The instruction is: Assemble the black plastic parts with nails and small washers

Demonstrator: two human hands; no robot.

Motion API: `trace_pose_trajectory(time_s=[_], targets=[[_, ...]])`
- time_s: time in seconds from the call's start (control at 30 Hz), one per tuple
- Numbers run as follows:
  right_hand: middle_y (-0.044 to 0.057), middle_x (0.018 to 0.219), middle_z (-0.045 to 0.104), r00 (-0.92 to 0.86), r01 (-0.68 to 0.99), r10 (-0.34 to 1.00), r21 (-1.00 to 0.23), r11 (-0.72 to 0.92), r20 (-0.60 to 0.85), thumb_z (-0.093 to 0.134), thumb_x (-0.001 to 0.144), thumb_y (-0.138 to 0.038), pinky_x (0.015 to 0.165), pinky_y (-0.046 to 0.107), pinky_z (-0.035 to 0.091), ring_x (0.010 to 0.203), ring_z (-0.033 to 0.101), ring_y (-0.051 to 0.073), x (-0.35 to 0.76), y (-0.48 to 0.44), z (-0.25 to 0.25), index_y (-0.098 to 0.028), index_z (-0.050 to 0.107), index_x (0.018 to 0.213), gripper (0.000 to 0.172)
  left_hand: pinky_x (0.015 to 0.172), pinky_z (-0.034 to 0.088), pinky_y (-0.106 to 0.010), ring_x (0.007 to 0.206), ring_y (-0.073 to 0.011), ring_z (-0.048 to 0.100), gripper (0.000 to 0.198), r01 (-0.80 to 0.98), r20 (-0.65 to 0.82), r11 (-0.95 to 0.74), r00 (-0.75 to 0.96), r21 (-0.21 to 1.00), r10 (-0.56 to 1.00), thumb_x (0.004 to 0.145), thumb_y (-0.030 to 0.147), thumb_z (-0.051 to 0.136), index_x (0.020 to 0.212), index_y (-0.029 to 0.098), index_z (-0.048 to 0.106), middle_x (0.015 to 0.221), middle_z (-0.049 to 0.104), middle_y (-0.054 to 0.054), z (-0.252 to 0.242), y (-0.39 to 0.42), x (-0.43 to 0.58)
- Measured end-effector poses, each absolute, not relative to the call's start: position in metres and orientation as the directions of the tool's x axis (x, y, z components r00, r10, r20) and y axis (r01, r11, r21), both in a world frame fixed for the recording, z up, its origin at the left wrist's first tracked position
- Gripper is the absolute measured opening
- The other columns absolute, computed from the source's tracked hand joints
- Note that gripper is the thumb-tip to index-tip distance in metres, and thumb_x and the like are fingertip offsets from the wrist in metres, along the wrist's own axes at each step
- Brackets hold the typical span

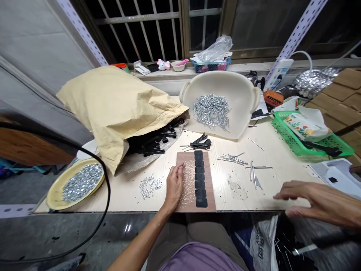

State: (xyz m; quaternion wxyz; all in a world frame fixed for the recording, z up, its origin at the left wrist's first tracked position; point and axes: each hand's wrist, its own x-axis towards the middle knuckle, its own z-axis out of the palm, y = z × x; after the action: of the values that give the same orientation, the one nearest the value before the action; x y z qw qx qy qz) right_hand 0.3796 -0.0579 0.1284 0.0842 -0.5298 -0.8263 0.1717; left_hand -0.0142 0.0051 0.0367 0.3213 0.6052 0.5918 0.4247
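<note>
On the left part of a brown board (pixel 211 188) rests my left hand (pixel 175 185), its fingers bent together at the board's edge; anything between them is too small to make out. A column of black rounded pieces (pixel 200 184) lies on the board to its right. My right hand (pixel 296 194) is over the table's right front, fingers apart, holding nothing. Loose metal pins (pixel 255 177) lie to its left, with another pile of pins (pixel 232 159) further back. Black plastic parts (pixel 200 143) lie behind the board. Small clear pieces (pixel 150 186) are scattered left of my left hand.
A white basin (pixel 239 101) of metal pins stands at the back. A paper sack (pixel 113 101) spills black parts. A yellow bowl (pixel 53 201) of shiny pieces is at left, a green basket (pixel 307 152) at right. A black cable (pixel 108 188) hangs across the left.
</note>
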Motion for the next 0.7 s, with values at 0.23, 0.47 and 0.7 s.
trace_pose_trajectory(time_s=[0.23,0.47,0.7], targets=[[0.008,0.097,0.066,-0.523,0.767,0.809,-0.265,0.584,0.269,0.039,0.095,-0.038,0.071,0.031,0.042,0.086,0.058,0.019,0.239,0.068,0.104,-0.022,0.066,0.103,0.033,0.077,0.045,-0.03,0.086,-0.0176,0.059,0.03,0.515,0.224,-0.101,-0.182,0.851,0.957,0.092,0.032,0.042,0.111,0.019,0.061,0.097,0.061,-0.007,0.041,0.007,-0.043],[0.009,0.09,0.065,-0.62,0.78,0.769,0.016,0.626,0.152,0.046,0.092,-0.036,0.073,0.033,0.028,0.087,0.048,0.023,0.132,0.165,0.037,-0.022,0.068,0.099,0.027,0.073,0.043,-0.031,0.083,-0.0193,0.052,0.023,0.86,0.31,-0.181,0.028,0.478,0.95,0.09,0.028,0.049,0.098,0.02,0.068,0.085,0.061,-0.005,0.043,-0.002,-0.121],[0.007,0.085,0.062,-0.657,0.753,0.732,0.103,0.65,0.18,0.041,0.094,-0.029,0.069,0.032,0.026,0.083,0.044,0.021,0.132,0.165,0.031,-0.02,0.067,0.089,0.027,0.064,0.04,-0.029,0.08,-0.0192,0.045,0.022,0.937,0.224,-0.292,0.248,0.193,0.942,0.091,0.028,0.047,0.096,0.024,0.067,0.084,0.06,-0.005,0.029,-0.001,-0.117]])
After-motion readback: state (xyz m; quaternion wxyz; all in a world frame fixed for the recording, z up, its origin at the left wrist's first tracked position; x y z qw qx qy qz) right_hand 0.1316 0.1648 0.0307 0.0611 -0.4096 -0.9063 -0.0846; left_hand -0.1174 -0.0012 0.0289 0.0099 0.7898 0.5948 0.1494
